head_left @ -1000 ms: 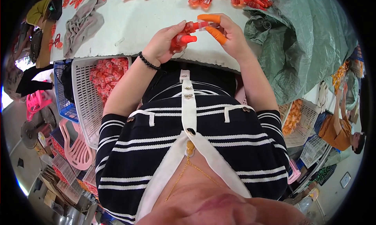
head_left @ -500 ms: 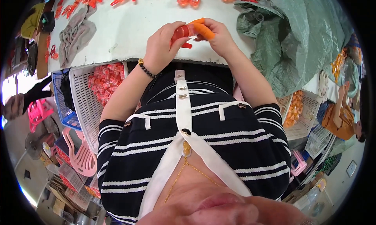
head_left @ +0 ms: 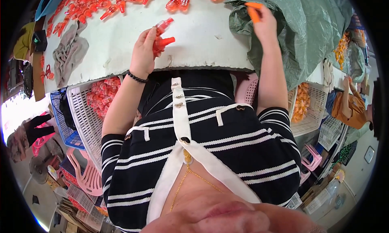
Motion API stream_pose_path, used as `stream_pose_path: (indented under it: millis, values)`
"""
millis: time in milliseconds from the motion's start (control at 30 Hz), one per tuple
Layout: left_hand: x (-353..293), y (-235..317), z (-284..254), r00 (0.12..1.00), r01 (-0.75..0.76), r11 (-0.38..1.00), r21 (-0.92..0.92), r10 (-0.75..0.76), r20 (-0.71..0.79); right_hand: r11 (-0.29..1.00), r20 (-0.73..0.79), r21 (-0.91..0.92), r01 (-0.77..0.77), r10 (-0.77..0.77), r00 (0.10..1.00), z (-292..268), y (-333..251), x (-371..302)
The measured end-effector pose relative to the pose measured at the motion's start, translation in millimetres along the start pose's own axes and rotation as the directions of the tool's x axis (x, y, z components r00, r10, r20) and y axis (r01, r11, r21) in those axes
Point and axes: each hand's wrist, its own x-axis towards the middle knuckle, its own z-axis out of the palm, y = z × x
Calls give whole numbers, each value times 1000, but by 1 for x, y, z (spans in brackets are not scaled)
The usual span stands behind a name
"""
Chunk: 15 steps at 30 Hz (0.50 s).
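Observation:
Two small red translucent plastic pieces (head_left: 163, 42), bottle-shaped with narrow tips, stick out of my left hand (head_left: 145, 48). Its fingers are wrapped round them above the white tabletop, near the front edge. Orange sleeves cover the thumb and a finger of my right hand (head_left: 265, 24), which reaches out over a crumpled green plastic sheet (head_left: 283, 50). Those two fingers are stretched out and I see nothing held between them. Close by, at the far side, lie several more red bottle-shaped pieces (head_left: 184, 2).
A heap of red pieces (head_left: 87, 8) covers the far left of the table (head_left: 210, 42), beside a grey cloth (head_left: 71, 50). Below the front edge stand a white basket (head_left: 87, 115) of red parts on the left and another basket (head_left: 314, 119) with orange parts on the right.
My hands have come apart. The right one has moved right and away from me, off the red piece; the left has shifted left with the red pieces in it.

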Motion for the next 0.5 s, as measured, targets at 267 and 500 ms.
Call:
stream_pose_path:
  millis: [267, 500]
  values:
    - [0, 1, -1, 988, 156, 973, -169, -154, 21, 881, 97, -453, 140, -107, 989, -2, 72, 14]
    - [2, 0, -2, 987, 163, 969, -188, -160, 28, 931, -61, -366, 3, -27, 998, -3, 29, -3]
